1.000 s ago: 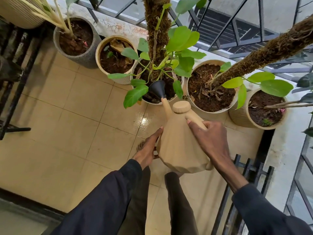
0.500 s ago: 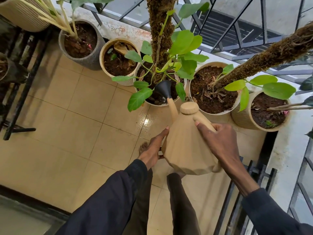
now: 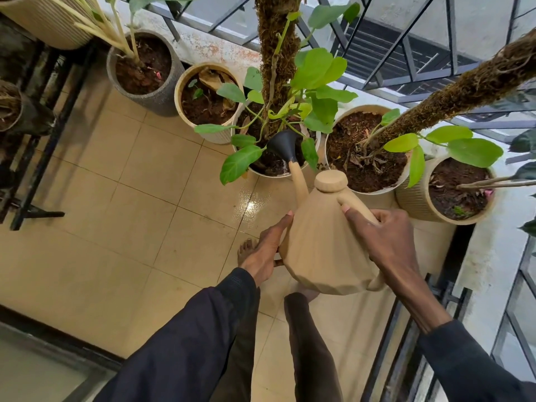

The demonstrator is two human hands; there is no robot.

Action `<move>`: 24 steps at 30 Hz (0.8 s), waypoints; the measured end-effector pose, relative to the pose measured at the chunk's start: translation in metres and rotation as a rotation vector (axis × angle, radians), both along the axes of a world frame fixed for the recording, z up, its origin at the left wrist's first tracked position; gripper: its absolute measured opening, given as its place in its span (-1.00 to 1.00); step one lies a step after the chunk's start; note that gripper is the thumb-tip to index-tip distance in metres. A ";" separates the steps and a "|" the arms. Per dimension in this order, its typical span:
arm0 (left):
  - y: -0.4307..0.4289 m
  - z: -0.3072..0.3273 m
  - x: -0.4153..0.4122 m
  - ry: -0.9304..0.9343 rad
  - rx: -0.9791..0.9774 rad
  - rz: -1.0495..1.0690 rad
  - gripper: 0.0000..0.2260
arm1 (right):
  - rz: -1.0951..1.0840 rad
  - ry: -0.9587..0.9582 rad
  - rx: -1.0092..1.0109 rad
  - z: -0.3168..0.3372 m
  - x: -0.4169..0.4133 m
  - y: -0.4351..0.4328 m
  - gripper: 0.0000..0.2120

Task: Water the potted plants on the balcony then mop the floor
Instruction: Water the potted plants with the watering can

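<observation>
Nearest the camera, two dark sleeves reach forward over the tiled floor [image 3: 130, 213], with one bare foot [image 3: 246, 250] visible beside the left wrist.

Left hand [image 3: 265, 253]: open, fingers straight and laid flat against the left flank of the watering can [image 3: 319, 245]. It steadies the body and grips nothing.

Right hand [image 3: 385, 239]: closed round the handle [image 3: 358, 208], with the index finger stretched along its top toward the round lid [image 3: 331, 181].

The tan, faceted can is held clear of the floor and tipped forward. Its spout [image 3: 298, 181] rises to a black rose [image 3: 282, 145], which sits over the soil of the white centre pot [image 3: 269, 174], among the green leaves at the foot of a moss pole [image 3: 278, 53]. Whether water is flowing cannot be told. A glossy wet patch [image 3: 252, 204] shows on the tile just before that pot.

To the right, touching or nearly so, stand a second white pot [image 3: 374, 191] with a leaning moss pole and a ribbed beige pot [image 3: 414, 204]. To the left stand a beige pot [image 3: 177, 95] and then a grey pot [image 3: 156, 100].

Behind the row runs the metal railing [image 3: 377, 79].
</observation>
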State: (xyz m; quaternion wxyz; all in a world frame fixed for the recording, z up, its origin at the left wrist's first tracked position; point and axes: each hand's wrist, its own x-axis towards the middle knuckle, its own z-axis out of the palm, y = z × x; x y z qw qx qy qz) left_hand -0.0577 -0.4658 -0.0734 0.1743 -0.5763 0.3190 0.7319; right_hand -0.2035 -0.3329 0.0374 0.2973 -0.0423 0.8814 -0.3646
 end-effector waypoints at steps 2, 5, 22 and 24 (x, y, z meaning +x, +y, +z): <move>0.001 0.002 0.000 0.001 -0.003 0.007 -0.38 | 0.015 0.009 -0.035 0.001 0.002 0.002 -0.58; 0.003 0.006 0.001 0.009 -0.024 0.007 -0.42 | 0.029 0.027 -0.085 0.001 0.006 0.006 -0.61; 0.003 0.014 0.005 0.073 -0.074 0.115 -0.45 | 0.047 0.124 -0.153 0.010 0.029 0.025 -0.64; 0.002 0.016 0.006 0.078 -0.086 0.126 -0.46 | 0.042 0.139 -0.185 0.012 0.034 0.026 -0.64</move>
